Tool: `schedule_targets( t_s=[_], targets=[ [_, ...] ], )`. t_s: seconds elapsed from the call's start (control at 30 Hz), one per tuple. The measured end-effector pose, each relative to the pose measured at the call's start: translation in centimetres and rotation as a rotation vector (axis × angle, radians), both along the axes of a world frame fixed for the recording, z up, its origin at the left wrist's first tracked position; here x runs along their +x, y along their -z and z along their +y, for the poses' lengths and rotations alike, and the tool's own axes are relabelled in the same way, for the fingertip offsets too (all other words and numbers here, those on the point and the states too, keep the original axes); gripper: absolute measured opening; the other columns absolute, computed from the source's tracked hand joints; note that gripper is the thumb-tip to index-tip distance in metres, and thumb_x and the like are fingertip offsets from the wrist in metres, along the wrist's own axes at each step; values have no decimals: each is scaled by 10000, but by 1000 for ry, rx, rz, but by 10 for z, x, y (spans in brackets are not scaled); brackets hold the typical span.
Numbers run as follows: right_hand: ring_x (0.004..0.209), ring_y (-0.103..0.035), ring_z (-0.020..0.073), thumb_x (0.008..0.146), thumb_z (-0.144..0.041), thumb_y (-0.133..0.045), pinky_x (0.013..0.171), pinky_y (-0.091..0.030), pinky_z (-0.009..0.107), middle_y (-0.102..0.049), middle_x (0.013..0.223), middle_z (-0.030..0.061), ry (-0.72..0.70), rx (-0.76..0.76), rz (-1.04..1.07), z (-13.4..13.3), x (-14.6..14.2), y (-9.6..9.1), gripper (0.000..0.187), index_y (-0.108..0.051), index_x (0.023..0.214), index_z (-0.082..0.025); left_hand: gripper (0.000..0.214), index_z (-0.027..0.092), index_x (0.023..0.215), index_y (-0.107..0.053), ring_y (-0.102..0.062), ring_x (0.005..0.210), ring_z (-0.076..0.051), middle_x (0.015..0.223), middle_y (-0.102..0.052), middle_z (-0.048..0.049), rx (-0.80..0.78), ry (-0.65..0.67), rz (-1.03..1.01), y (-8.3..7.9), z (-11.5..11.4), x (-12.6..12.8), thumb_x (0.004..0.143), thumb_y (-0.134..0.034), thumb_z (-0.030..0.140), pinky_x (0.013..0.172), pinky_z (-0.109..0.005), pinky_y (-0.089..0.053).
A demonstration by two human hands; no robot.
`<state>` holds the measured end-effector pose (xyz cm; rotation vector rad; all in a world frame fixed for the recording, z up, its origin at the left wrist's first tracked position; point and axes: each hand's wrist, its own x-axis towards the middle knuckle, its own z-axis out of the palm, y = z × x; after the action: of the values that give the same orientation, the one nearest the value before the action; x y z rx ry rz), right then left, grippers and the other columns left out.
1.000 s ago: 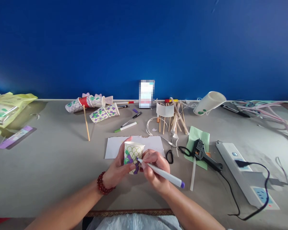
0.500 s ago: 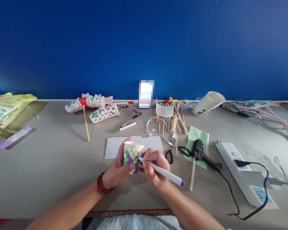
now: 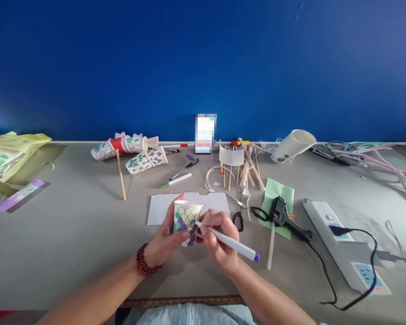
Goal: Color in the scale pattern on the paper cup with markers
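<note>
A paper cup [image 3: 186, 217] with a scale pattern, partly coloured purple and green, is gripped by my left hand [image 3: 167, 237], the thumb across its front. My right hand [image 3: 220, 234] pinches a white marker with a purple end [image 3: 238, 246]. The marker's tip meets the right part of the cup's side, on or very near the purple scales. Beneath and behind the hands lies white paper [image 3: 157, 210]. Right of my right hand are black-handled scissors [image 3: 238, 222].
A black glue gun [image 3: 282, 212] lies on green paper [image 3: 287, 194], its cord running to a power strip [image 3: 334, 243]. Behind are wooden sticks [image 3: 246, 169], a white cup [image 3: 294, 146], a green marker [image 3: 176, 180], decorated cups [image 3: 147, 161] and a phone [image 3: 205, 135]. A yellow package [image 3: 16, 153] lies far left.
Hands, cup and marker hold nearly the same pose. The whole view has shifted very slightly; no object has visibly been moved.
</note>
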<state>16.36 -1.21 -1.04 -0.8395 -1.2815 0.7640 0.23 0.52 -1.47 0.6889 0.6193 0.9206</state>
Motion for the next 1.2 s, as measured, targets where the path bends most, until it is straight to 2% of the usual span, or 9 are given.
schedule_targets(
  t_s=[0.27,0.57,1.0,1.2],
  targets=[
    [631,-516,170,980,-273,-621,620,-465,328,-563,675,-14,-25,-3,47,0,2,5,143,-554,856,-245,905,449,1565,-442,-694,1007,-174,1170,-744,-19,-11,0,13,-1,0,-1,789,-881,293,868,-272,-542],
    [603,-518,175,997,-344,-600,598,-469,337,-557,647,-12,-34,29,12,0,0,0,188,-550,844,-249,987,410,1611,-370,-673,968,-195,1111,-729,-37,-1,-18,39,-3,0,1,774,-882,312,856,-312,-546],
    [590,-509,161,996,-320,-598,583,-456,317,-547,633,-23,-36,51,-25,2,0,-5,163,-550,856,-252,1023,424,1624,-337,-665,961,-204,1108,-725,-33,-8,-11,60,-3,1,1,766,-887,334,865,-322,-535],
    [590,-518,169,998,-369,-595,579,-471,333,-553,632,-15,-17,34,-17,2,0,-3,203,-549,840,-250,1030,436,1625,-333,-662,970,-213,1135,-725,-39,-22,-8,52,-5,0,1,763,-890,349,851,-335,-536]
  ],
)
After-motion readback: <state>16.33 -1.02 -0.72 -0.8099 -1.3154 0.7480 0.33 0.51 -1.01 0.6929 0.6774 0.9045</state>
